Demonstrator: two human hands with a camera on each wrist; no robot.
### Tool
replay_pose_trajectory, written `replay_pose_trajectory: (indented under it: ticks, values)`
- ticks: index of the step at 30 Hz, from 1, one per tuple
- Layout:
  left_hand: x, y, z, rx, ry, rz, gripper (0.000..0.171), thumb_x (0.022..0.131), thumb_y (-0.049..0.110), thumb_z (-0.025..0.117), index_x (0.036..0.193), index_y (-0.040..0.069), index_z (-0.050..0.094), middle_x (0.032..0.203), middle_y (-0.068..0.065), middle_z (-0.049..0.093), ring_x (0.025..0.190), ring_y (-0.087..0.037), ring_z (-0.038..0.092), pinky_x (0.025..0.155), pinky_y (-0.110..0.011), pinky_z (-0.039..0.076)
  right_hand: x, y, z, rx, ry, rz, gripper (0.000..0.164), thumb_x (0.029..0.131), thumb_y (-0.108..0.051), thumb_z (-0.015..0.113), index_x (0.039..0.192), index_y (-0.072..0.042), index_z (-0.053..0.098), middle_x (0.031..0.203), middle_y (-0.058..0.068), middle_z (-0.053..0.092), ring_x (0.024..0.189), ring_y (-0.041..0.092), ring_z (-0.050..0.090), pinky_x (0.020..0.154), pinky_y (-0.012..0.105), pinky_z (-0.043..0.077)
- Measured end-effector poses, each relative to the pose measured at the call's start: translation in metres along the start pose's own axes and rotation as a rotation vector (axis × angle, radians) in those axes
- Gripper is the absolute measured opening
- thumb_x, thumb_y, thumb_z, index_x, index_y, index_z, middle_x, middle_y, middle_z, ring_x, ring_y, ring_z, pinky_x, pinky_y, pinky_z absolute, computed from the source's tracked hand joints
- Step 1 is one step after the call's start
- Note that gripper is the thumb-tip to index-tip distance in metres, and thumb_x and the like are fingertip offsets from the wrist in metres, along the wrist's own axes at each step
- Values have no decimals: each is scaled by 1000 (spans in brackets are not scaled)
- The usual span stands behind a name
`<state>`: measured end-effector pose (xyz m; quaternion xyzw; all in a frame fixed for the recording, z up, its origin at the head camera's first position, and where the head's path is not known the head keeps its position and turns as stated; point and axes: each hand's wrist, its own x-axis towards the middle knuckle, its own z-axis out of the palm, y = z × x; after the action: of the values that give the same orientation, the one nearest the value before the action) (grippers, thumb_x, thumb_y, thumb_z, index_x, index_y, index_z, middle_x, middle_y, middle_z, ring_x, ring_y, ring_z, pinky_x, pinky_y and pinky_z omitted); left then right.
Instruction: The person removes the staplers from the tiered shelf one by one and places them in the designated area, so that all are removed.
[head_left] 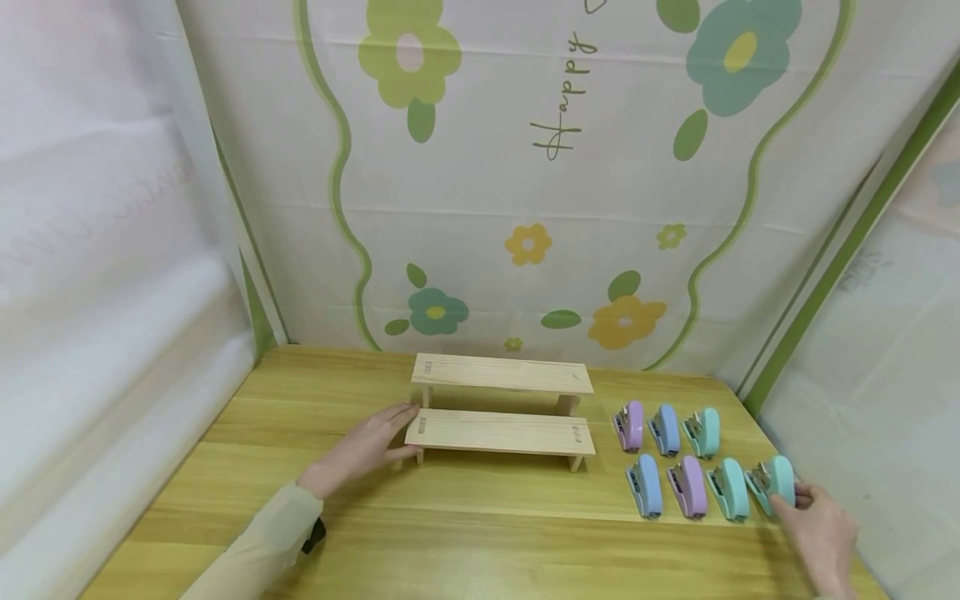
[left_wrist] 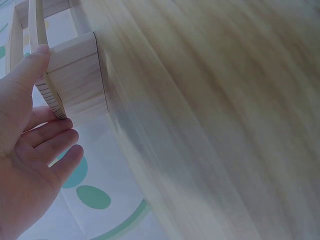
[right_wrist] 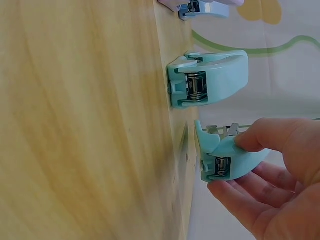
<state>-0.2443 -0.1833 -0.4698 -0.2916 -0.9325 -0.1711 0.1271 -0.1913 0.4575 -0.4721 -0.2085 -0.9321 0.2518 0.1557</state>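
A two-step wooden rack [head_left: 498, 432] stands at the back middle of the table. My left hand [head_left: 363, 450] grips the left end of its lower step, thumb on one side of the board [left_wrist: 52, 97] and fingers on the other. At the far right, my right hand [head_left: 821, 529] pinches a teal mini stapler [right_wrist: 247, 162] between thumb and fingers. Whether that stapler touches the table, I cannot tell. Another teal stapler [head_left: 731, 490] stands just left of it, followed by a purple one [head_left: 690, 487] and a blue one [head_left: 647, 486].
Behind the front row stand a purple stapler [head_left: 630, 425], a blue stapler [head_left: 666, 429] and a teal stapler [head_left: 705, 432]. White flower-printed cloth [head_left: 465, 192] hangs at the back of the wooden table [head_left: 480, 542], with more cloth along both sides.
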Motion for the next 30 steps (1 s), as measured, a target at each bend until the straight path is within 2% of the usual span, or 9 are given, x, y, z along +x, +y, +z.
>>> replay_pose_trajectory:
  ticks: [12, 21, 30]
  values:
    - [0, -1, 1, -10, -5, -14, 68, 89, 31, 74, 140, -7, 50, 139, -27, 55, 127, -41, 57, 105, -51, 52, 2, 5, 5, -3, 2, 10, 47, 86, -19, 67, 117, 16, 58, 103, 36, 68, 96, 52, 61, 74, 44, 39]
    - [0, 0, 1, -15, -12, -25, 68, 89, 32, 73, 141, -6, 50, 140, -27, 55, 128, -41, 56, 106, -51, 51, 2, 5, 6, 6, -7, 19, 48, 87, -20, 65, 117, 16, 57, 103, 36, 67, 101, 54, 59, 87, 54, 38]
    - [1, 0, 1, -18, -22, -30, 69, 90, 34, 73, 141, -6, 49, 142, -26, 54, 130, -40, 55, 107, -51, 51, -1, 5, 6, 4, -1, 25, 47, 85, -19, 69, 115, 16, 58, 101, 36, 68, 91, 50, 63, 70, 40, 41]
